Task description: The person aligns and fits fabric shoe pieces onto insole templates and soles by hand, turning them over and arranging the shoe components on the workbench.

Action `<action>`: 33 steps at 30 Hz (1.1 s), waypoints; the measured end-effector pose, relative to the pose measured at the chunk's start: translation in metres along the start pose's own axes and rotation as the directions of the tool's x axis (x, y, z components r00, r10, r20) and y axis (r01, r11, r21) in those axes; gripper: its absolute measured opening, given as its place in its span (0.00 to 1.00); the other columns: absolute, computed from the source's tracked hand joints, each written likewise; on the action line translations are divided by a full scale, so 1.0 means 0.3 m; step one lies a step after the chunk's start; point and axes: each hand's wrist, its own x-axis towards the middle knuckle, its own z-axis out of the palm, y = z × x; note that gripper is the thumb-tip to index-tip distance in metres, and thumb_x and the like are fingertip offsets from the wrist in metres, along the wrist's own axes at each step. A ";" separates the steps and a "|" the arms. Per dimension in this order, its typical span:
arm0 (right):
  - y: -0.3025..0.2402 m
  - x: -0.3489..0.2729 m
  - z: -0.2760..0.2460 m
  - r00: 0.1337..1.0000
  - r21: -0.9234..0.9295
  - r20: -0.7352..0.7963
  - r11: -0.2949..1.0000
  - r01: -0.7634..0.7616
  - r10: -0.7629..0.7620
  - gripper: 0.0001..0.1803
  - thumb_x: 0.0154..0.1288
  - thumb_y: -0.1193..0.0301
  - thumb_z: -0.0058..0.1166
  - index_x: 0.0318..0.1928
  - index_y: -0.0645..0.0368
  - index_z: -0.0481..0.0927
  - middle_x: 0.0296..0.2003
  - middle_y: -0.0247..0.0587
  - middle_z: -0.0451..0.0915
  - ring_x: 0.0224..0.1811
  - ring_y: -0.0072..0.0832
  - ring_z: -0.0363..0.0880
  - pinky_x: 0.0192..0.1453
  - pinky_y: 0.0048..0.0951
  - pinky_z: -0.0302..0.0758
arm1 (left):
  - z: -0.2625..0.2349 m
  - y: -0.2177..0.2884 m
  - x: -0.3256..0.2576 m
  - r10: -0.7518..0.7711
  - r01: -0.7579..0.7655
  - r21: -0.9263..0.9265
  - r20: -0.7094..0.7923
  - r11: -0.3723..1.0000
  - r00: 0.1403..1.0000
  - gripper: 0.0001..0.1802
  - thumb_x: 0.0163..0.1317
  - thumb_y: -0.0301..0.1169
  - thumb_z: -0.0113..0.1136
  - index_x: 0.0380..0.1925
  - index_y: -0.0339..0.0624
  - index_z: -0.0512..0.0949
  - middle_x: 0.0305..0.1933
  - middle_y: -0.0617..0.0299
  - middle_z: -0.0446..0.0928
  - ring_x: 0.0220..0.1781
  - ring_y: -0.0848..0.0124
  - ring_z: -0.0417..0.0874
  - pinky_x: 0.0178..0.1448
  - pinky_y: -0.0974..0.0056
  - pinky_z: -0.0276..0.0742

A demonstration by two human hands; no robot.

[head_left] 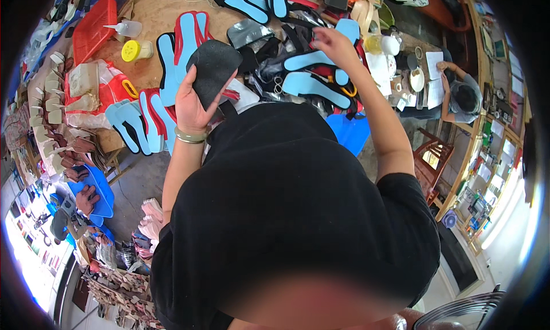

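Note:
My left hand [193,104] is closed on the edge of a black sole-shaped piece [215,69], holding it above the front of the table. My right hand [337,46] is over the heap at the table's right side, its fingers bent together; whatever is between them, if anything, is too small to make out. Below that hand lie light-blue insoles with black edging [312,88] among dark strips. Close to my left hand, red-edged blue insoles [191,35] and a fanned row of more insoles [129,124] rest on the brown tabletop [157,6].
A red basket [94,26], a squeeze bottle [127,28] and a yellow-lidded jar [133,50] stand at the far left. Blue bins [94,195] sit lower left. At right, a person [464,95] sits by papers, near a wooden chair [431,158].

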 end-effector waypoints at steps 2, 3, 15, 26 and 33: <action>0.001 -0.171 -0.010 0.993 -0.016 0.098 0.998 -0.064 0.065 0.26 0.52 0.66 0.65 0.53 0.56 0.76 0.38 0.41 0.78 0.39 0.35 0.79 0.44 0.34 0.76 | 0.001 -0.030 -0.013 -0.005 0.007 -0.040 0.039 0.999 0.999 0.24 0.71 0.33 0.41 0.63 0.30 0.61 0.67 0.41 0.63 0.70 0.46 0.61 0.73 0.39 0.53; -0.011 -0.247 -0.003 0.984 -0.058 0.163 0.997 -0.058 0.066 0.29 0.50 0.66 0.66 0.55 0.55 0.74 0.40 0.41 0.77 0.42 0.35 0.78 0.45 0.34 0.75 | -0.001 -0.046 -0.021 -0.002 0.003 -0.037 0.039 0.999 0.999 0.24 0.71 0.33 0.41 0.63 0.30 0.61 0.67 0.41 0.63 0.70 0.46 0.61 0.73 0.39 0.53; 0.031 -0.463 0.133 0.974 -0.582 0.201 0.788 0.201 -0.101 0.31 0.51 0.75 0.55 0.60 0.51 0.70 0.50 0.43 0.72 0.52 0.41 0.72 0.49 0.42 0.71 | 0.036 -0.196 -0.062 -0.051 0.050 0.075 0.013 0.996 0.999 0.28 0.74 0.43 0.35 0.66 0.35 0.59 0.68 0.45 0.62 0.70 0.50 0.62 0.73 0.41 0.53; -0.202 -0.396 -0.082 0.959 0.855 0.205 0.440 -0.274 0.197 0.22 0.65 0.80 0.48 0.60 0.66 0.70 0.50 0.40 0.80 0.49 0.22 0.78 0.52 0.23 0.74 | 0.073 -0.253 -0.100 0.040 -0.038 0.175 -0.008 0.984 0.999 0.29 0.74 0.46 0.34 0.65 0.36 0.60 0.67 0.46 0.64 0.70 0.53 0.64 0.73 0.45 0.56; -0.405 -0.455 0.003 0.997 0.850 0.075 0.524 -0.056 -0.014 0.22 0.64 0.80 0.52 0.59 0.67 0.71 0.51 0.41 0.78 0.53 0.25 0.76 0.59 0.27 0.69 | 0.155 -0.283 -0.080 -0.031 0.008 0.085 0.280 0.996 0.960 0.28 0.74 0.45 0.35 0.66 0.39 0.60 0.66 0.54 0.66 0.67 0.60 0.68 0.72 0.52 0.60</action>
